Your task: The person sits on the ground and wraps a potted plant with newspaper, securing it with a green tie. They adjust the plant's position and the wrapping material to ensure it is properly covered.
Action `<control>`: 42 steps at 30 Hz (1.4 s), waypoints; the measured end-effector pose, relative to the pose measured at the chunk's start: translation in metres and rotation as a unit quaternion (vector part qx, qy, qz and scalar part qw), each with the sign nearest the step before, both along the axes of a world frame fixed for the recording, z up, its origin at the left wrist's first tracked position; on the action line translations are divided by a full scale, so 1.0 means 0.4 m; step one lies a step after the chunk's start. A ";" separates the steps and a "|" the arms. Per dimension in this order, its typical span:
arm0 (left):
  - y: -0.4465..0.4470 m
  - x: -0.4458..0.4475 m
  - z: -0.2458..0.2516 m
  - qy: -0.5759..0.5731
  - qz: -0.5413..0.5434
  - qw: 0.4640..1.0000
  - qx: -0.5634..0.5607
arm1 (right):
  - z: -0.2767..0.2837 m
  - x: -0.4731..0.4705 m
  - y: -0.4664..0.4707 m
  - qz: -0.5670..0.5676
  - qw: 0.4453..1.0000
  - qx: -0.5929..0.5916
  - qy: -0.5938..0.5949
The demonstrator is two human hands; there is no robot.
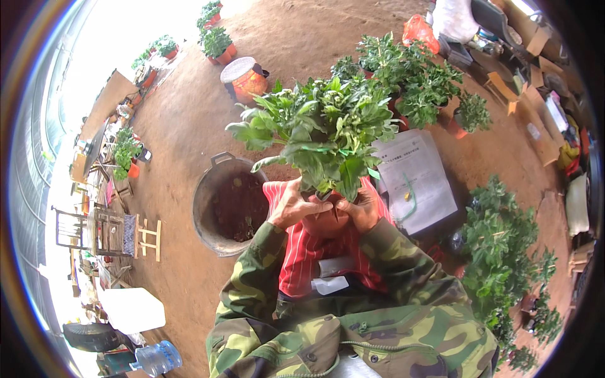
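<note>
A bushy green leafy plant (326,127) stands in a reddish-brown plastic pot (326,222) over my lap, which is covered by a red striped cloth (302,260). My left hand (361,208) grips the pot's rim on the right side, and my right hand (297,208) grips it on the left. Both thumbs nearly meet at the near rim, beside a small dark piece. A green tie runs around the foliage, with a green tag hanging at its right. The far side of the pot is hidden by leaves.
A round black tub (203,212) with dark soil lies to the left. Printed sheets (420,189) with a green tie on them are at the right. Potted plants (425,90) stand beyond, and more plants (501,250) at the right. A patterned round stool (248,85) stands ahead.
</note>
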State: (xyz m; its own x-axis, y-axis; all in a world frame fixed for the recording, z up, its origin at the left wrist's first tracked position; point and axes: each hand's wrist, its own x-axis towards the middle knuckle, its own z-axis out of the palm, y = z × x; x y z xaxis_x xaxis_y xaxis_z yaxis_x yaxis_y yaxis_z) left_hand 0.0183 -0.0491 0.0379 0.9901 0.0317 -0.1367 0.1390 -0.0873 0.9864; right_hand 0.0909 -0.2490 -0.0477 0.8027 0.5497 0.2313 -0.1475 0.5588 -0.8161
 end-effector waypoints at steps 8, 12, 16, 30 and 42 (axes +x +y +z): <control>-0.025 -0.011 -0.071 -0.107 0.060 0.987 0.105 | 0.003 -0.006 0.009 0.009 0.999 0.013 0.050; -0.022 -0.015 -0.075 -0.168 0.051 0.978 0.116 | 0.004 -0.006 0.016 0.010 0.996 -0.022 0.081; -0.026 -0.008 -0.073 -0.076 0.085 0.990 0.082 | 0.000 0.011 0.022 0.018 0.993 -0.074 0.087; -0.014 -0.003 -0.078 -0.086 0.129 0.988 0.014 | 0.012 0.029 0.042 0.041 0.995 -0.089 0.032; 0.017 0.013 -0.095 -0.074 0.095 0.993 0.017 | 0.003 0.028 0.039 -0.047 0.985 -0.146 -0.083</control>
